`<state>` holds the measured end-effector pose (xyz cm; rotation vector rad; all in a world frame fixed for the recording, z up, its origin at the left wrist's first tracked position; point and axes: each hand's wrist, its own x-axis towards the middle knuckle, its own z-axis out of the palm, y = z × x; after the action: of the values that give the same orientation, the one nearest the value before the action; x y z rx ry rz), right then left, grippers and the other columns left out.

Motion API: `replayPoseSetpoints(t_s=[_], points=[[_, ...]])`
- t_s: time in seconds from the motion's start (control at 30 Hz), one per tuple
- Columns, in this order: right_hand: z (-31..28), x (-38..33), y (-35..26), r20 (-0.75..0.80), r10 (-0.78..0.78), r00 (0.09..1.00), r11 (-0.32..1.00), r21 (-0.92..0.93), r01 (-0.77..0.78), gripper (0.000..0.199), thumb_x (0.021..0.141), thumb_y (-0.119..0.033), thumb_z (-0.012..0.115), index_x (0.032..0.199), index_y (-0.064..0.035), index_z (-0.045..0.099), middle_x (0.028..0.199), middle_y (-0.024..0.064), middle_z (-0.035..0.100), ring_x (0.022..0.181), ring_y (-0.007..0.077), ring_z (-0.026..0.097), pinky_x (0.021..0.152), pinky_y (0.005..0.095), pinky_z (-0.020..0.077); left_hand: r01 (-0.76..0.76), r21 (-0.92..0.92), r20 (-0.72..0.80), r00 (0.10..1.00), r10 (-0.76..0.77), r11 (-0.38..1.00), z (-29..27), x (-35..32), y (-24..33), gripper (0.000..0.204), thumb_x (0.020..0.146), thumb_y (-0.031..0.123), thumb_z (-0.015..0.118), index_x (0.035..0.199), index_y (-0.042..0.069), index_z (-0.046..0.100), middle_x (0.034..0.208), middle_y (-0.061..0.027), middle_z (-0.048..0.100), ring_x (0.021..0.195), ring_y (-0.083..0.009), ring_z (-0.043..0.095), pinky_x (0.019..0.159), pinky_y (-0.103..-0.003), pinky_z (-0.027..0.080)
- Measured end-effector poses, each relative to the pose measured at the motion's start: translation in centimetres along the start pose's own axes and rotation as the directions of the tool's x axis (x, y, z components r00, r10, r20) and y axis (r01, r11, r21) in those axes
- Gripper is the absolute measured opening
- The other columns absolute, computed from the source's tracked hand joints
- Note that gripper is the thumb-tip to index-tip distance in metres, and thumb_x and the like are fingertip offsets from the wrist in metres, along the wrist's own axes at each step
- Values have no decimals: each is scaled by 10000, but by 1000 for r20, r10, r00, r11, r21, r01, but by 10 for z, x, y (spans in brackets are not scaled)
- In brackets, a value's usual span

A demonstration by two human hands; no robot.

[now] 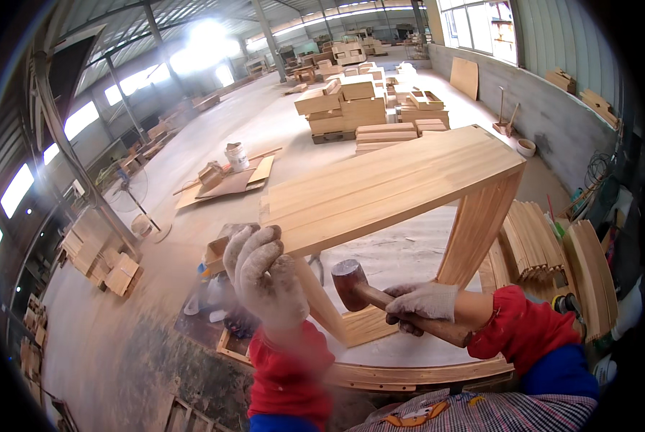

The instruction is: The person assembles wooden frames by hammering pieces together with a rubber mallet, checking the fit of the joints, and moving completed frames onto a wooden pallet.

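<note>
A rectangular wooden box frame stands on edge before me, its broad pale top board sloping up to the right. My gloved left hand is raised at the board's near left corner, its fingers bent and slightly blurred; whether it touches the wood I cannot tell. My gloved right hand is wrapped round the wooden handle of a mallet. The mallet's dark head points left, below the top board and in front of the frame's opening. The frame's right side board and lower board show behind my hands.
Curved wooden slats are stacked at my right. A long wooden rail edges the work surface near me. Stacked wooden boxes stand farther off. At left are a bucket on flat boards and a wood pile by a post.
</note>
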<state>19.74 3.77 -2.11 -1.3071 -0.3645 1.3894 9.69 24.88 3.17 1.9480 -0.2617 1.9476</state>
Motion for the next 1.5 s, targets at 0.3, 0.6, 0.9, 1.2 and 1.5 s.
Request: replayPoseSetpoints(t_s=[0.3, 0.6, 0.9, 1.2, 1.5], points=[[45, -52, -92, 150, -291, 945, 925, -209, 318, 658, 776, -128, 520, 1372, -22, 262, 764, 49, 484, 539, 99, 501, 432, 222, 413, 54, -82, -47, 997, -58, 995, 0, -3, 7, 190, 900, 181, 549, 970, 5, 532, 1016, -160, 569, 976, -242, 517, 869, -357, 427], [28, -24, -48, 14, -163, 987, 984, 73, 161, 469, 832, -176, 562, 1243, -21, 399, 781, 35, 518, 531, 108, 516, 433, 213, 422, 56, -94, -11, 998, -57, 994, 3, -7, 1, 189, 908, 173, 533, 981, -1, 522, 1016, -168, 566, 975, -247, 525, 874, -369, 429], [36, -50, -64, 151, -362, 920, 911, -152, 383, 691, 812, -150, 561, 1386, -6, 204, 826, 65, 486, 546, 100, 501, 431, 220, 407, 31, -126, -22, 999, -34, 992, 0, -8, 2, 181, 918, 167, 513, 995, 3, 516, 1049, -169, 547, 978, -249, 539, 899, -373, 413], [18, -35, -16, 34, -117, 993, 975, -184, 121, 640, 788, -151, 556, 1348, -2, 284, 796, 63, 510, 517, 115, 511, 411, 244, 429, 55, -128, -46, 997, -61, 990, 3, -8, -5, 168, 920, 114, 493, 1041, 1, 517, 1089, -156, 543, 1016, -250, 536, 916, -363, 409], [-91, -99, 116, 7, -377, 926, 601, -759, 250, 675, 791, -206, 575, 1362, 8, 285, 1034, 166, 556, 832, 215, 579, 747, 306, 469, -255, -145, 282, 915, 287, 956, -7, 28, -60, 398, 925, 154, 465, 1296, 17, 417, 1270, -155, 469, 1177, -247, 462, 984, -370, 377]])
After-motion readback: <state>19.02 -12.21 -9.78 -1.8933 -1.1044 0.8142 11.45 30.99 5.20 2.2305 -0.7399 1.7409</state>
